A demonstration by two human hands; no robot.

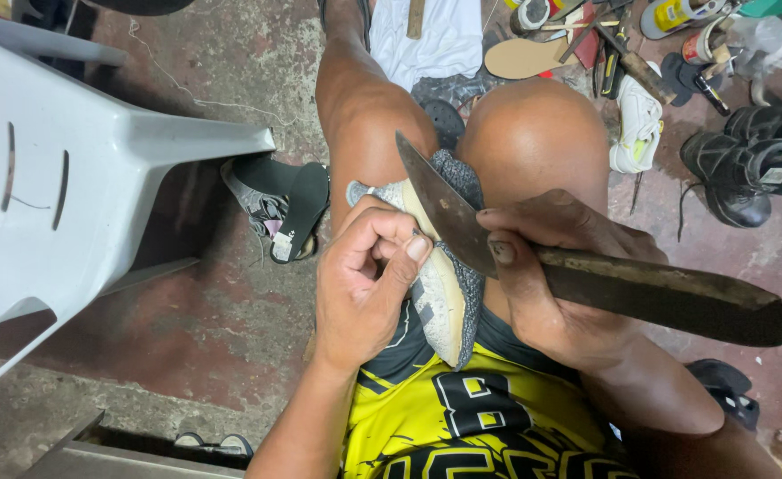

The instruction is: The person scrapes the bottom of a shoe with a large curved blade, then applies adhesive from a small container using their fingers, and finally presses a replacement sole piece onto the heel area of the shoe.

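My left hand [366,284] grips a grey knit sneaker with a cream sole [444,306], pressed between my knees on my lap. My right hand [555,284] holds a long dark metal knife [621,284]; its pointed blade lies across the edge of the sole, with the tip up near my left knee. My right thumb rests on the blade close to the sole. The handle end sticks out to the right past my hand.
A white plastic chair [63,177] stands at left. A black and grey shoe [285,208] lies on the concrete floor beside my leg. Black shoes [750,164], a white sneaker [637,124], an insole [524,58], tools and glue cans crowd the upper right.
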